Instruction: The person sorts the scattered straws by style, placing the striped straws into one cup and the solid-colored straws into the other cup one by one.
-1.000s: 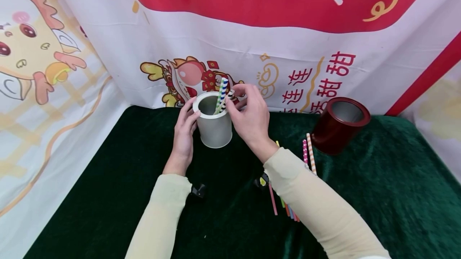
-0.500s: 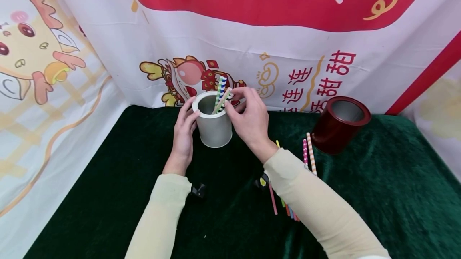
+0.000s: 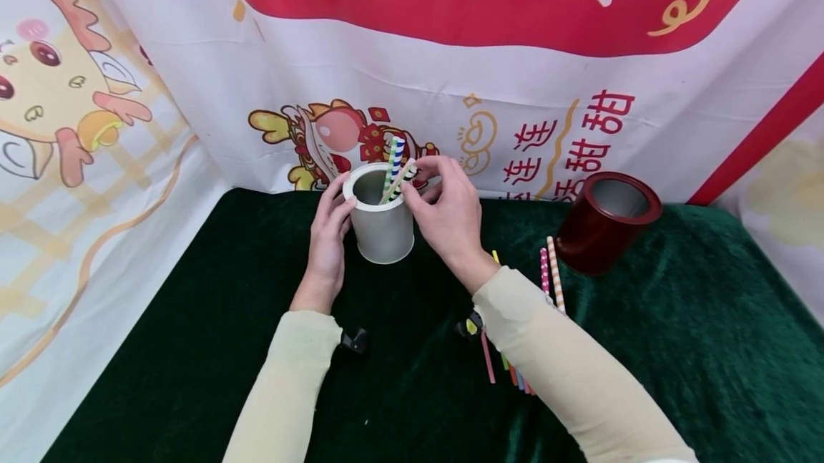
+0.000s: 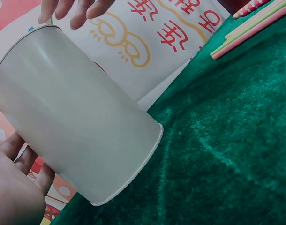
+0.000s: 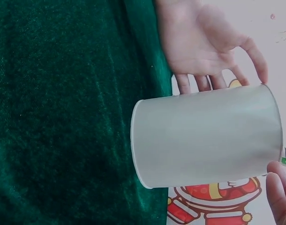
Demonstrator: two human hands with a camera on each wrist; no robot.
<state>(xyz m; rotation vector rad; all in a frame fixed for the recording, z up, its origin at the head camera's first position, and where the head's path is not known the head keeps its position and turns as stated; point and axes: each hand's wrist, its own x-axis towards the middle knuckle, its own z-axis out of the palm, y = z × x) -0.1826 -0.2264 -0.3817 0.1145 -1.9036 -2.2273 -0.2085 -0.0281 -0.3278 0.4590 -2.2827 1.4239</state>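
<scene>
A grey canister (image 3: 384, 234) with a pale rim stands upright on the dark green cloth, several patterned paper straws (image 3: 394, 169) leaning in its mouth. My left hand (image 3: 328, 248) grips the canister's left side, thumb at the front of the rim and fingers round the back. At the right of the rim, my right hand (image 3: 449, 209) pinches a straw between thumb and fingers; its fingertips hide part of the bundle. The right wrist view has the canister (image 5: 206, 138) between the left palm (image 5: 194, 47) and the right fingertips (image 5: 279, 187).
A dark red canister (image 3: 608, 223) stands at the back right. Beside it and under my right forearm lie several straws, including an orange-striped straw (image 3: 556, 273) and a pink dotted straw (image 3: 544, 270). A printed cloth backdrop (image 3: 399, 76) rises right behind the table.
A pale striped straw has come into view beside the right fingertips, leaning to the right across the rim, then sinking slightly. The left hand and canister have stayed in place.
</scene>
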